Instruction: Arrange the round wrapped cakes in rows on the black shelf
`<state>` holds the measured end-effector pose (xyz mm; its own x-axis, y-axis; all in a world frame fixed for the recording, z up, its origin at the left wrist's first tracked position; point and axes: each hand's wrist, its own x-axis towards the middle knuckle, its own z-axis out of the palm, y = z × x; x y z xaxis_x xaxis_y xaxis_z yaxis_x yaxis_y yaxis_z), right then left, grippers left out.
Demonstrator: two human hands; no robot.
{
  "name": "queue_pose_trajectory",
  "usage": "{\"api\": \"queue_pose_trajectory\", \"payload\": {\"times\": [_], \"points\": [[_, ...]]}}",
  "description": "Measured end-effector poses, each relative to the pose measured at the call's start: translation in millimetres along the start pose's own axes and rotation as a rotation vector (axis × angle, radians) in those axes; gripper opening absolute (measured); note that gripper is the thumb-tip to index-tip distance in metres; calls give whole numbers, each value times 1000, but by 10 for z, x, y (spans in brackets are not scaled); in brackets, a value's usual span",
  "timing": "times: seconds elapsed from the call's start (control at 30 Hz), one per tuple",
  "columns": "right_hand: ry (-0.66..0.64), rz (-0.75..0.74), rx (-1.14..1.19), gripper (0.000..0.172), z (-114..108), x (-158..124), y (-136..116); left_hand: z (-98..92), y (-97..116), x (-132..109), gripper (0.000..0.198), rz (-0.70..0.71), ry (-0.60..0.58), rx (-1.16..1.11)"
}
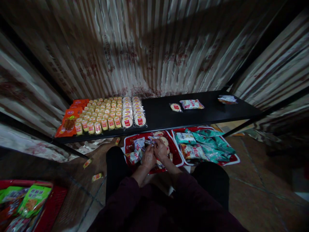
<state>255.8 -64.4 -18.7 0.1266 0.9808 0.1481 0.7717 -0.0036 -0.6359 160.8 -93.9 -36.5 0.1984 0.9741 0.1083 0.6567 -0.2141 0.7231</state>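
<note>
My left hand [149, 158] and my right hand [161, 150] meet over a red basket [178, 159] with a white rim, between my knees. Their fingers are closed together on a small snack packet [147, 142] with a striped edge; the fingers hide much of it. To the left of my hands in the basket lie striped snack packets [138, 149]. Round wrapped crackers [165, 141] lie beside and beyond my right hand.
A black shelf [159, 111] holds orange packets [69, 120], rows of small wrapped cakes [103, 112] and wrapped round crackers [127, 121]. Right of my hands stands a second basket [238, 160] of teal packets. Another red basket [56, 199] is lower left. Small packets [97, 177] lie on the floor.
</note>
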Motion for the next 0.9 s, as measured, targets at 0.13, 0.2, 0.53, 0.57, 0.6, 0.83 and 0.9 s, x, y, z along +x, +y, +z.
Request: {"api": "queue_pose_trajectory", "payload": {"times": [0.13,0.2,0.53,0.57,0.6,0.83,0.9], "points": [[-51,84,-103,36,-28,-173,183,149,102,-141,45,-153,-125,-57],[-78,107,-149,34,-13,-262,272,191,132,-204,44,-247,-150,-56],[-100,25,-271,31,106,-596,551,338,83,-333,48,-348,-170,-2],[-111,31,-276,31,102,-596,540,349,77,-331,49,-361,-177,-3],[-123,38,-285,30,97,-592,526,355,71,-327,50,-371,-184,-7],[-156,89,-382,31,93,-560,482,349,26,-290,52,-398,-142,-77],[-160,100,-389,32,108,-553,500,338,21,-282,46,-387,-119,-87]]}}
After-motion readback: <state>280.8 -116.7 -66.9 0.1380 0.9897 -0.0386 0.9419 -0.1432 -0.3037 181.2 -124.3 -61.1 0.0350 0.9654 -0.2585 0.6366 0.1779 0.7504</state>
